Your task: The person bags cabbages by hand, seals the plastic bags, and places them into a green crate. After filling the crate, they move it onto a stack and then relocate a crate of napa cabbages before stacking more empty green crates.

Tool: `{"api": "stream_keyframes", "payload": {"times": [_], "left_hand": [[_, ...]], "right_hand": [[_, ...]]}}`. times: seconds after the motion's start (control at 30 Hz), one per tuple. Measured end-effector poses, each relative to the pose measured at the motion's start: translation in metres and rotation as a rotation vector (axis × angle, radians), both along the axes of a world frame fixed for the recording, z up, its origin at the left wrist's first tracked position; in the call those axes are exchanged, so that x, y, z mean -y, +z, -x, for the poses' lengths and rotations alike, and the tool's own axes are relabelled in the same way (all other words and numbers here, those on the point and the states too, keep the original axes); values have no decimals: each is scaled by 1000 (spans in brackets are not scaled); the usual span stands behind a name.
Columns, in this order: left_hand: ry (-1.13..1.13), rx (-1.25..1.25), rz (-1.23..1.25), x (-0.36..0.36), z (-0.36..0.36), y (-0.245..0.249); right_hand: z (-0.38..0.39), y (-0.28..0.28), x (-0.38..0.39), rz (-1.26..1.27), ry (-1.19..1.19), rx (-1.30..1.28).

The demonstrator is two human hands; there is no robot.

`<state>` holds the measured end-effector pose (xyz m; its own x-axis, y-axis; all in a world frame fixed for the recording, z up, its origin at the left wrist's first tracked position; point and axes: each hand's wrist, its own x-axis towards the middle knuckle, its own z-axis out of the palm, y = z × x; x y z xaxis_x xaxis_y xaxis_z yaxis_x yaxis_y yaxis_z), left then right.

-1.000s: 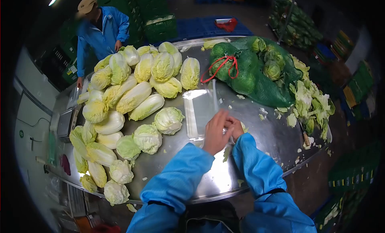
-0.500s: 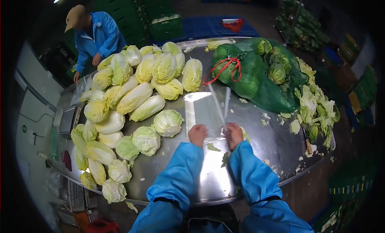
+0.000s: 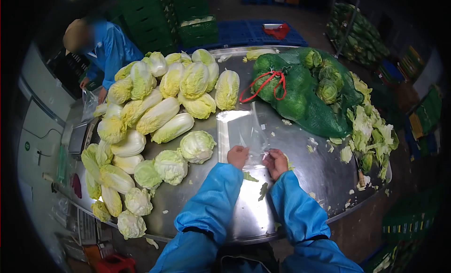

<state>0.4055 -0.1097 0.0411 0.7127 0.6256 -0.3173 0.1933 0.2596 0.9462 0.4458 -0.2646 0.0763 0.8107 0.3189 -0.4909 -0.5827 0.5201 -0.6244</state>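
A clear plastic bag (image 3: 256, 136) stretches upward from my hands, above a flat stack of clear bags (image 3: 224, 137) on the metal table (image 3: 197, 202). My left hand (image 3: 238, 156) is closed on the bag's near edge at its left side. The right corner of that edge is pinched between the fingers of my right hand (image 3: 276, 163). Left of my hands sit round cabbages, the nearest one (image 3: 197, 147) pale green. Small leaf scraps (image 3: 263, 192) lie just below my hands.
Napa cabbages (image 3: 155, 114) are heaped on the left. A green mesh sack (image 3: 305, 94) of cabbages with a red tie lies back right, beside trimmed leaves (image 3: 371, 127) and a knife handle (image 3: 361, 178). A co-worker (image 3: 112, 47) in blue holds a clear bag at the far left.
The bag has spread from a narrow, folded shape into a wider sheet between my hands. My left hand has shifted slightly right. The co-worker has leaned left and lifted a clear bag.
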Motion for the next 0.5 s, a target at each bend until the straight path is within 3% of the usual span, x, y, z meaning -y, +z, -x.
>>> {"api": "stream_keyframes", "payload": {"times": [0.07, 0.1, 0.17, 0.23, 0.27, 0.33, 0.37, 0.43, 0.5], "left_hand": [[12, -12, -68, -10, 10, -18], [1, -99, -215, -18, 17, -23], [-10, -179, -365, -17, 20, -8], [208, -108, -1156, 2, 31, 49], [208, -107, -1158, 7, 30, 67], [-271, 152, -1385, 16, 26, 88], [-272, 148, -1383, 23, 25, 83], [-706, 92, -1399, 32, 20, 62], [-754, -13, -1384, 28, 24, 36]], "right_hand": [[-7, 1, 14, -39, -113, -81], [-13, 3, 24, -56, -144, -47], [-25, 6, 42, -95, -206, 28], [-29, 8, 50, -92, -179, 67], [-29, 15, 53, -49, -144, 83], [-34, 17, 58, -5, -108, 96], [-38, 15, 64, -7, -120, 126], [-49, 10, 78, -10, -132, 163], [-63, 10, 101, 86, -341, 165]]}}
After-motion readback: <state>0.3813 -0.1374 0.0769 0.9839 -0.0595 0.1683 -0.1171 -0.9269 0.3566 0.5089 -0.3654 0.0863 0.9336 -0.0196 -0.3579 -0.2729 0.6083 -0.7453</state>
